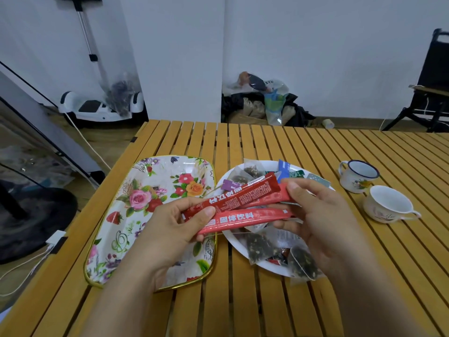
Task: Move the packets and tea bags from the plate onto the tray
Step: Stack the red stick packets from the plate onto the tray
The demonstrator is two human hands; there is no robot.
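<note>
A floral tray (136,210) with a gold rim lies on the slatted table, left of a white plate (264,266). The plate holds several tea bags (257,246), plus purple, blue and green packets at its far side. Three long red stick packets (245,203) hang in the air between tray and plate. My left hand (170,227) grips their left ends, thumb on top. My right hand (318,210) pinches their right ends above the plate and hides part of it.
Two cups stand to the right of the plate: an enamel mug (358,176) with a dark rim and a white teacup (388,204). The wooden table (243,307) ends just left of the tray. Bags, a scooter and a chair sit on the floor beyond.
</note>
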